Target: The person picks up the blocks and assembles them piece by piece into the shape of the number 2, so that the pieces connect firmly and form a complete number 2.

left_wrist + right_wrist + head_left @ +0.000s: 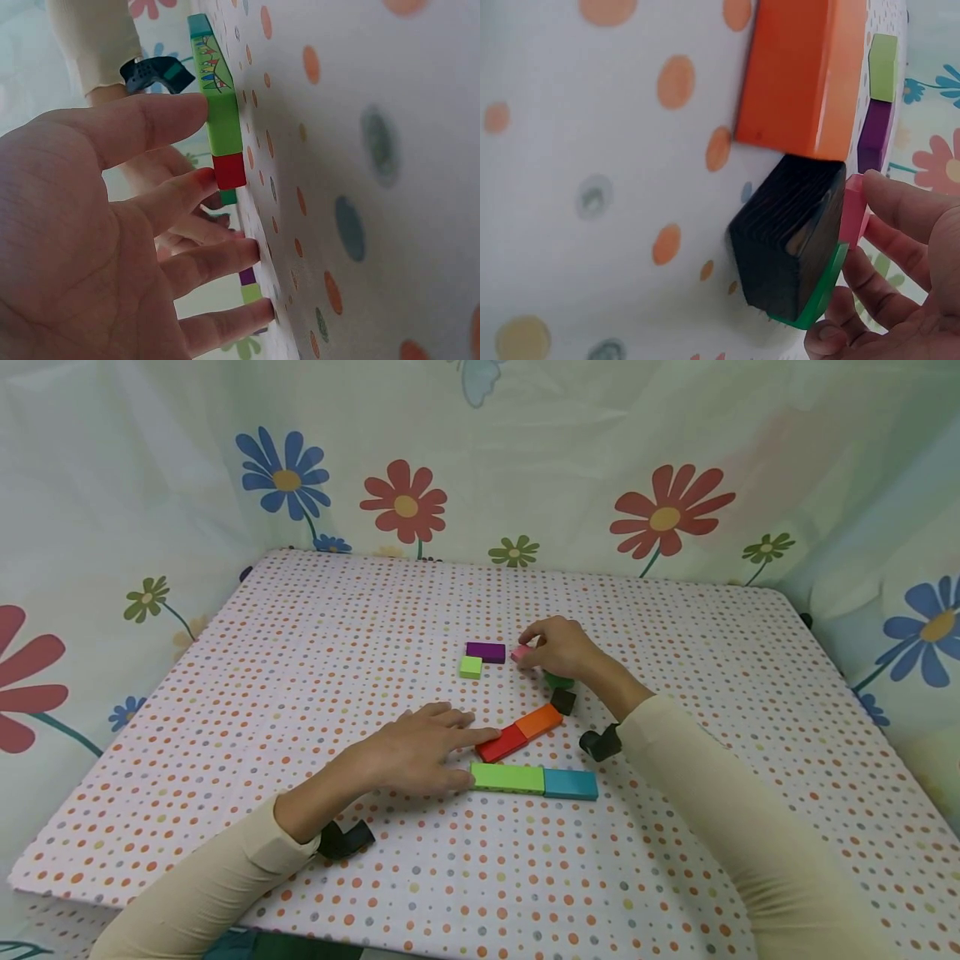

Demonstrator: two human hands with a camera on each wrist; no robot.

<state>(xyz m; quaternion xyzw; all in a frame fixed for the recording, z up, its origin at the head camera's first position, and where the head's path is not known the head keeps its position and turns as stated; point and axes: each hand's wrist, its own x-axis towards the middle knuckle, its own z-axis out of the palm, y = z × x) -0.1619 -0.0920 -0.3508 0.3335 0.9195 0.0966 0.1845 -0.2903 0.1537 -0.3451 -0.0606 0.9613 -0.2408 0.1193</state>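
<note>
My right hand (566, 647) pinches a small pink block (853, 210) between thumb and fingers, at the right of a purple block (486, 652). Partly under that hand lies a green block (558, 682), with a black block (562, 701) close against it. From the black block, an orange block (540, 722) and a red block (502, 743) run end to end toward the left hand. My left hand (420, 752) has its fingers spread: the index fingertip touches the red block, and the thumb tip is at the end of a long light green block (507, 779).
A teal blue block (571, 785) adjoins the long light green one. A small light green block (471, 667) lies in front of the purple block. All rest on a dotted tablecloth (360, 635), with a flower-printed curtain (555, 460) behind the table's far edge.
</note>
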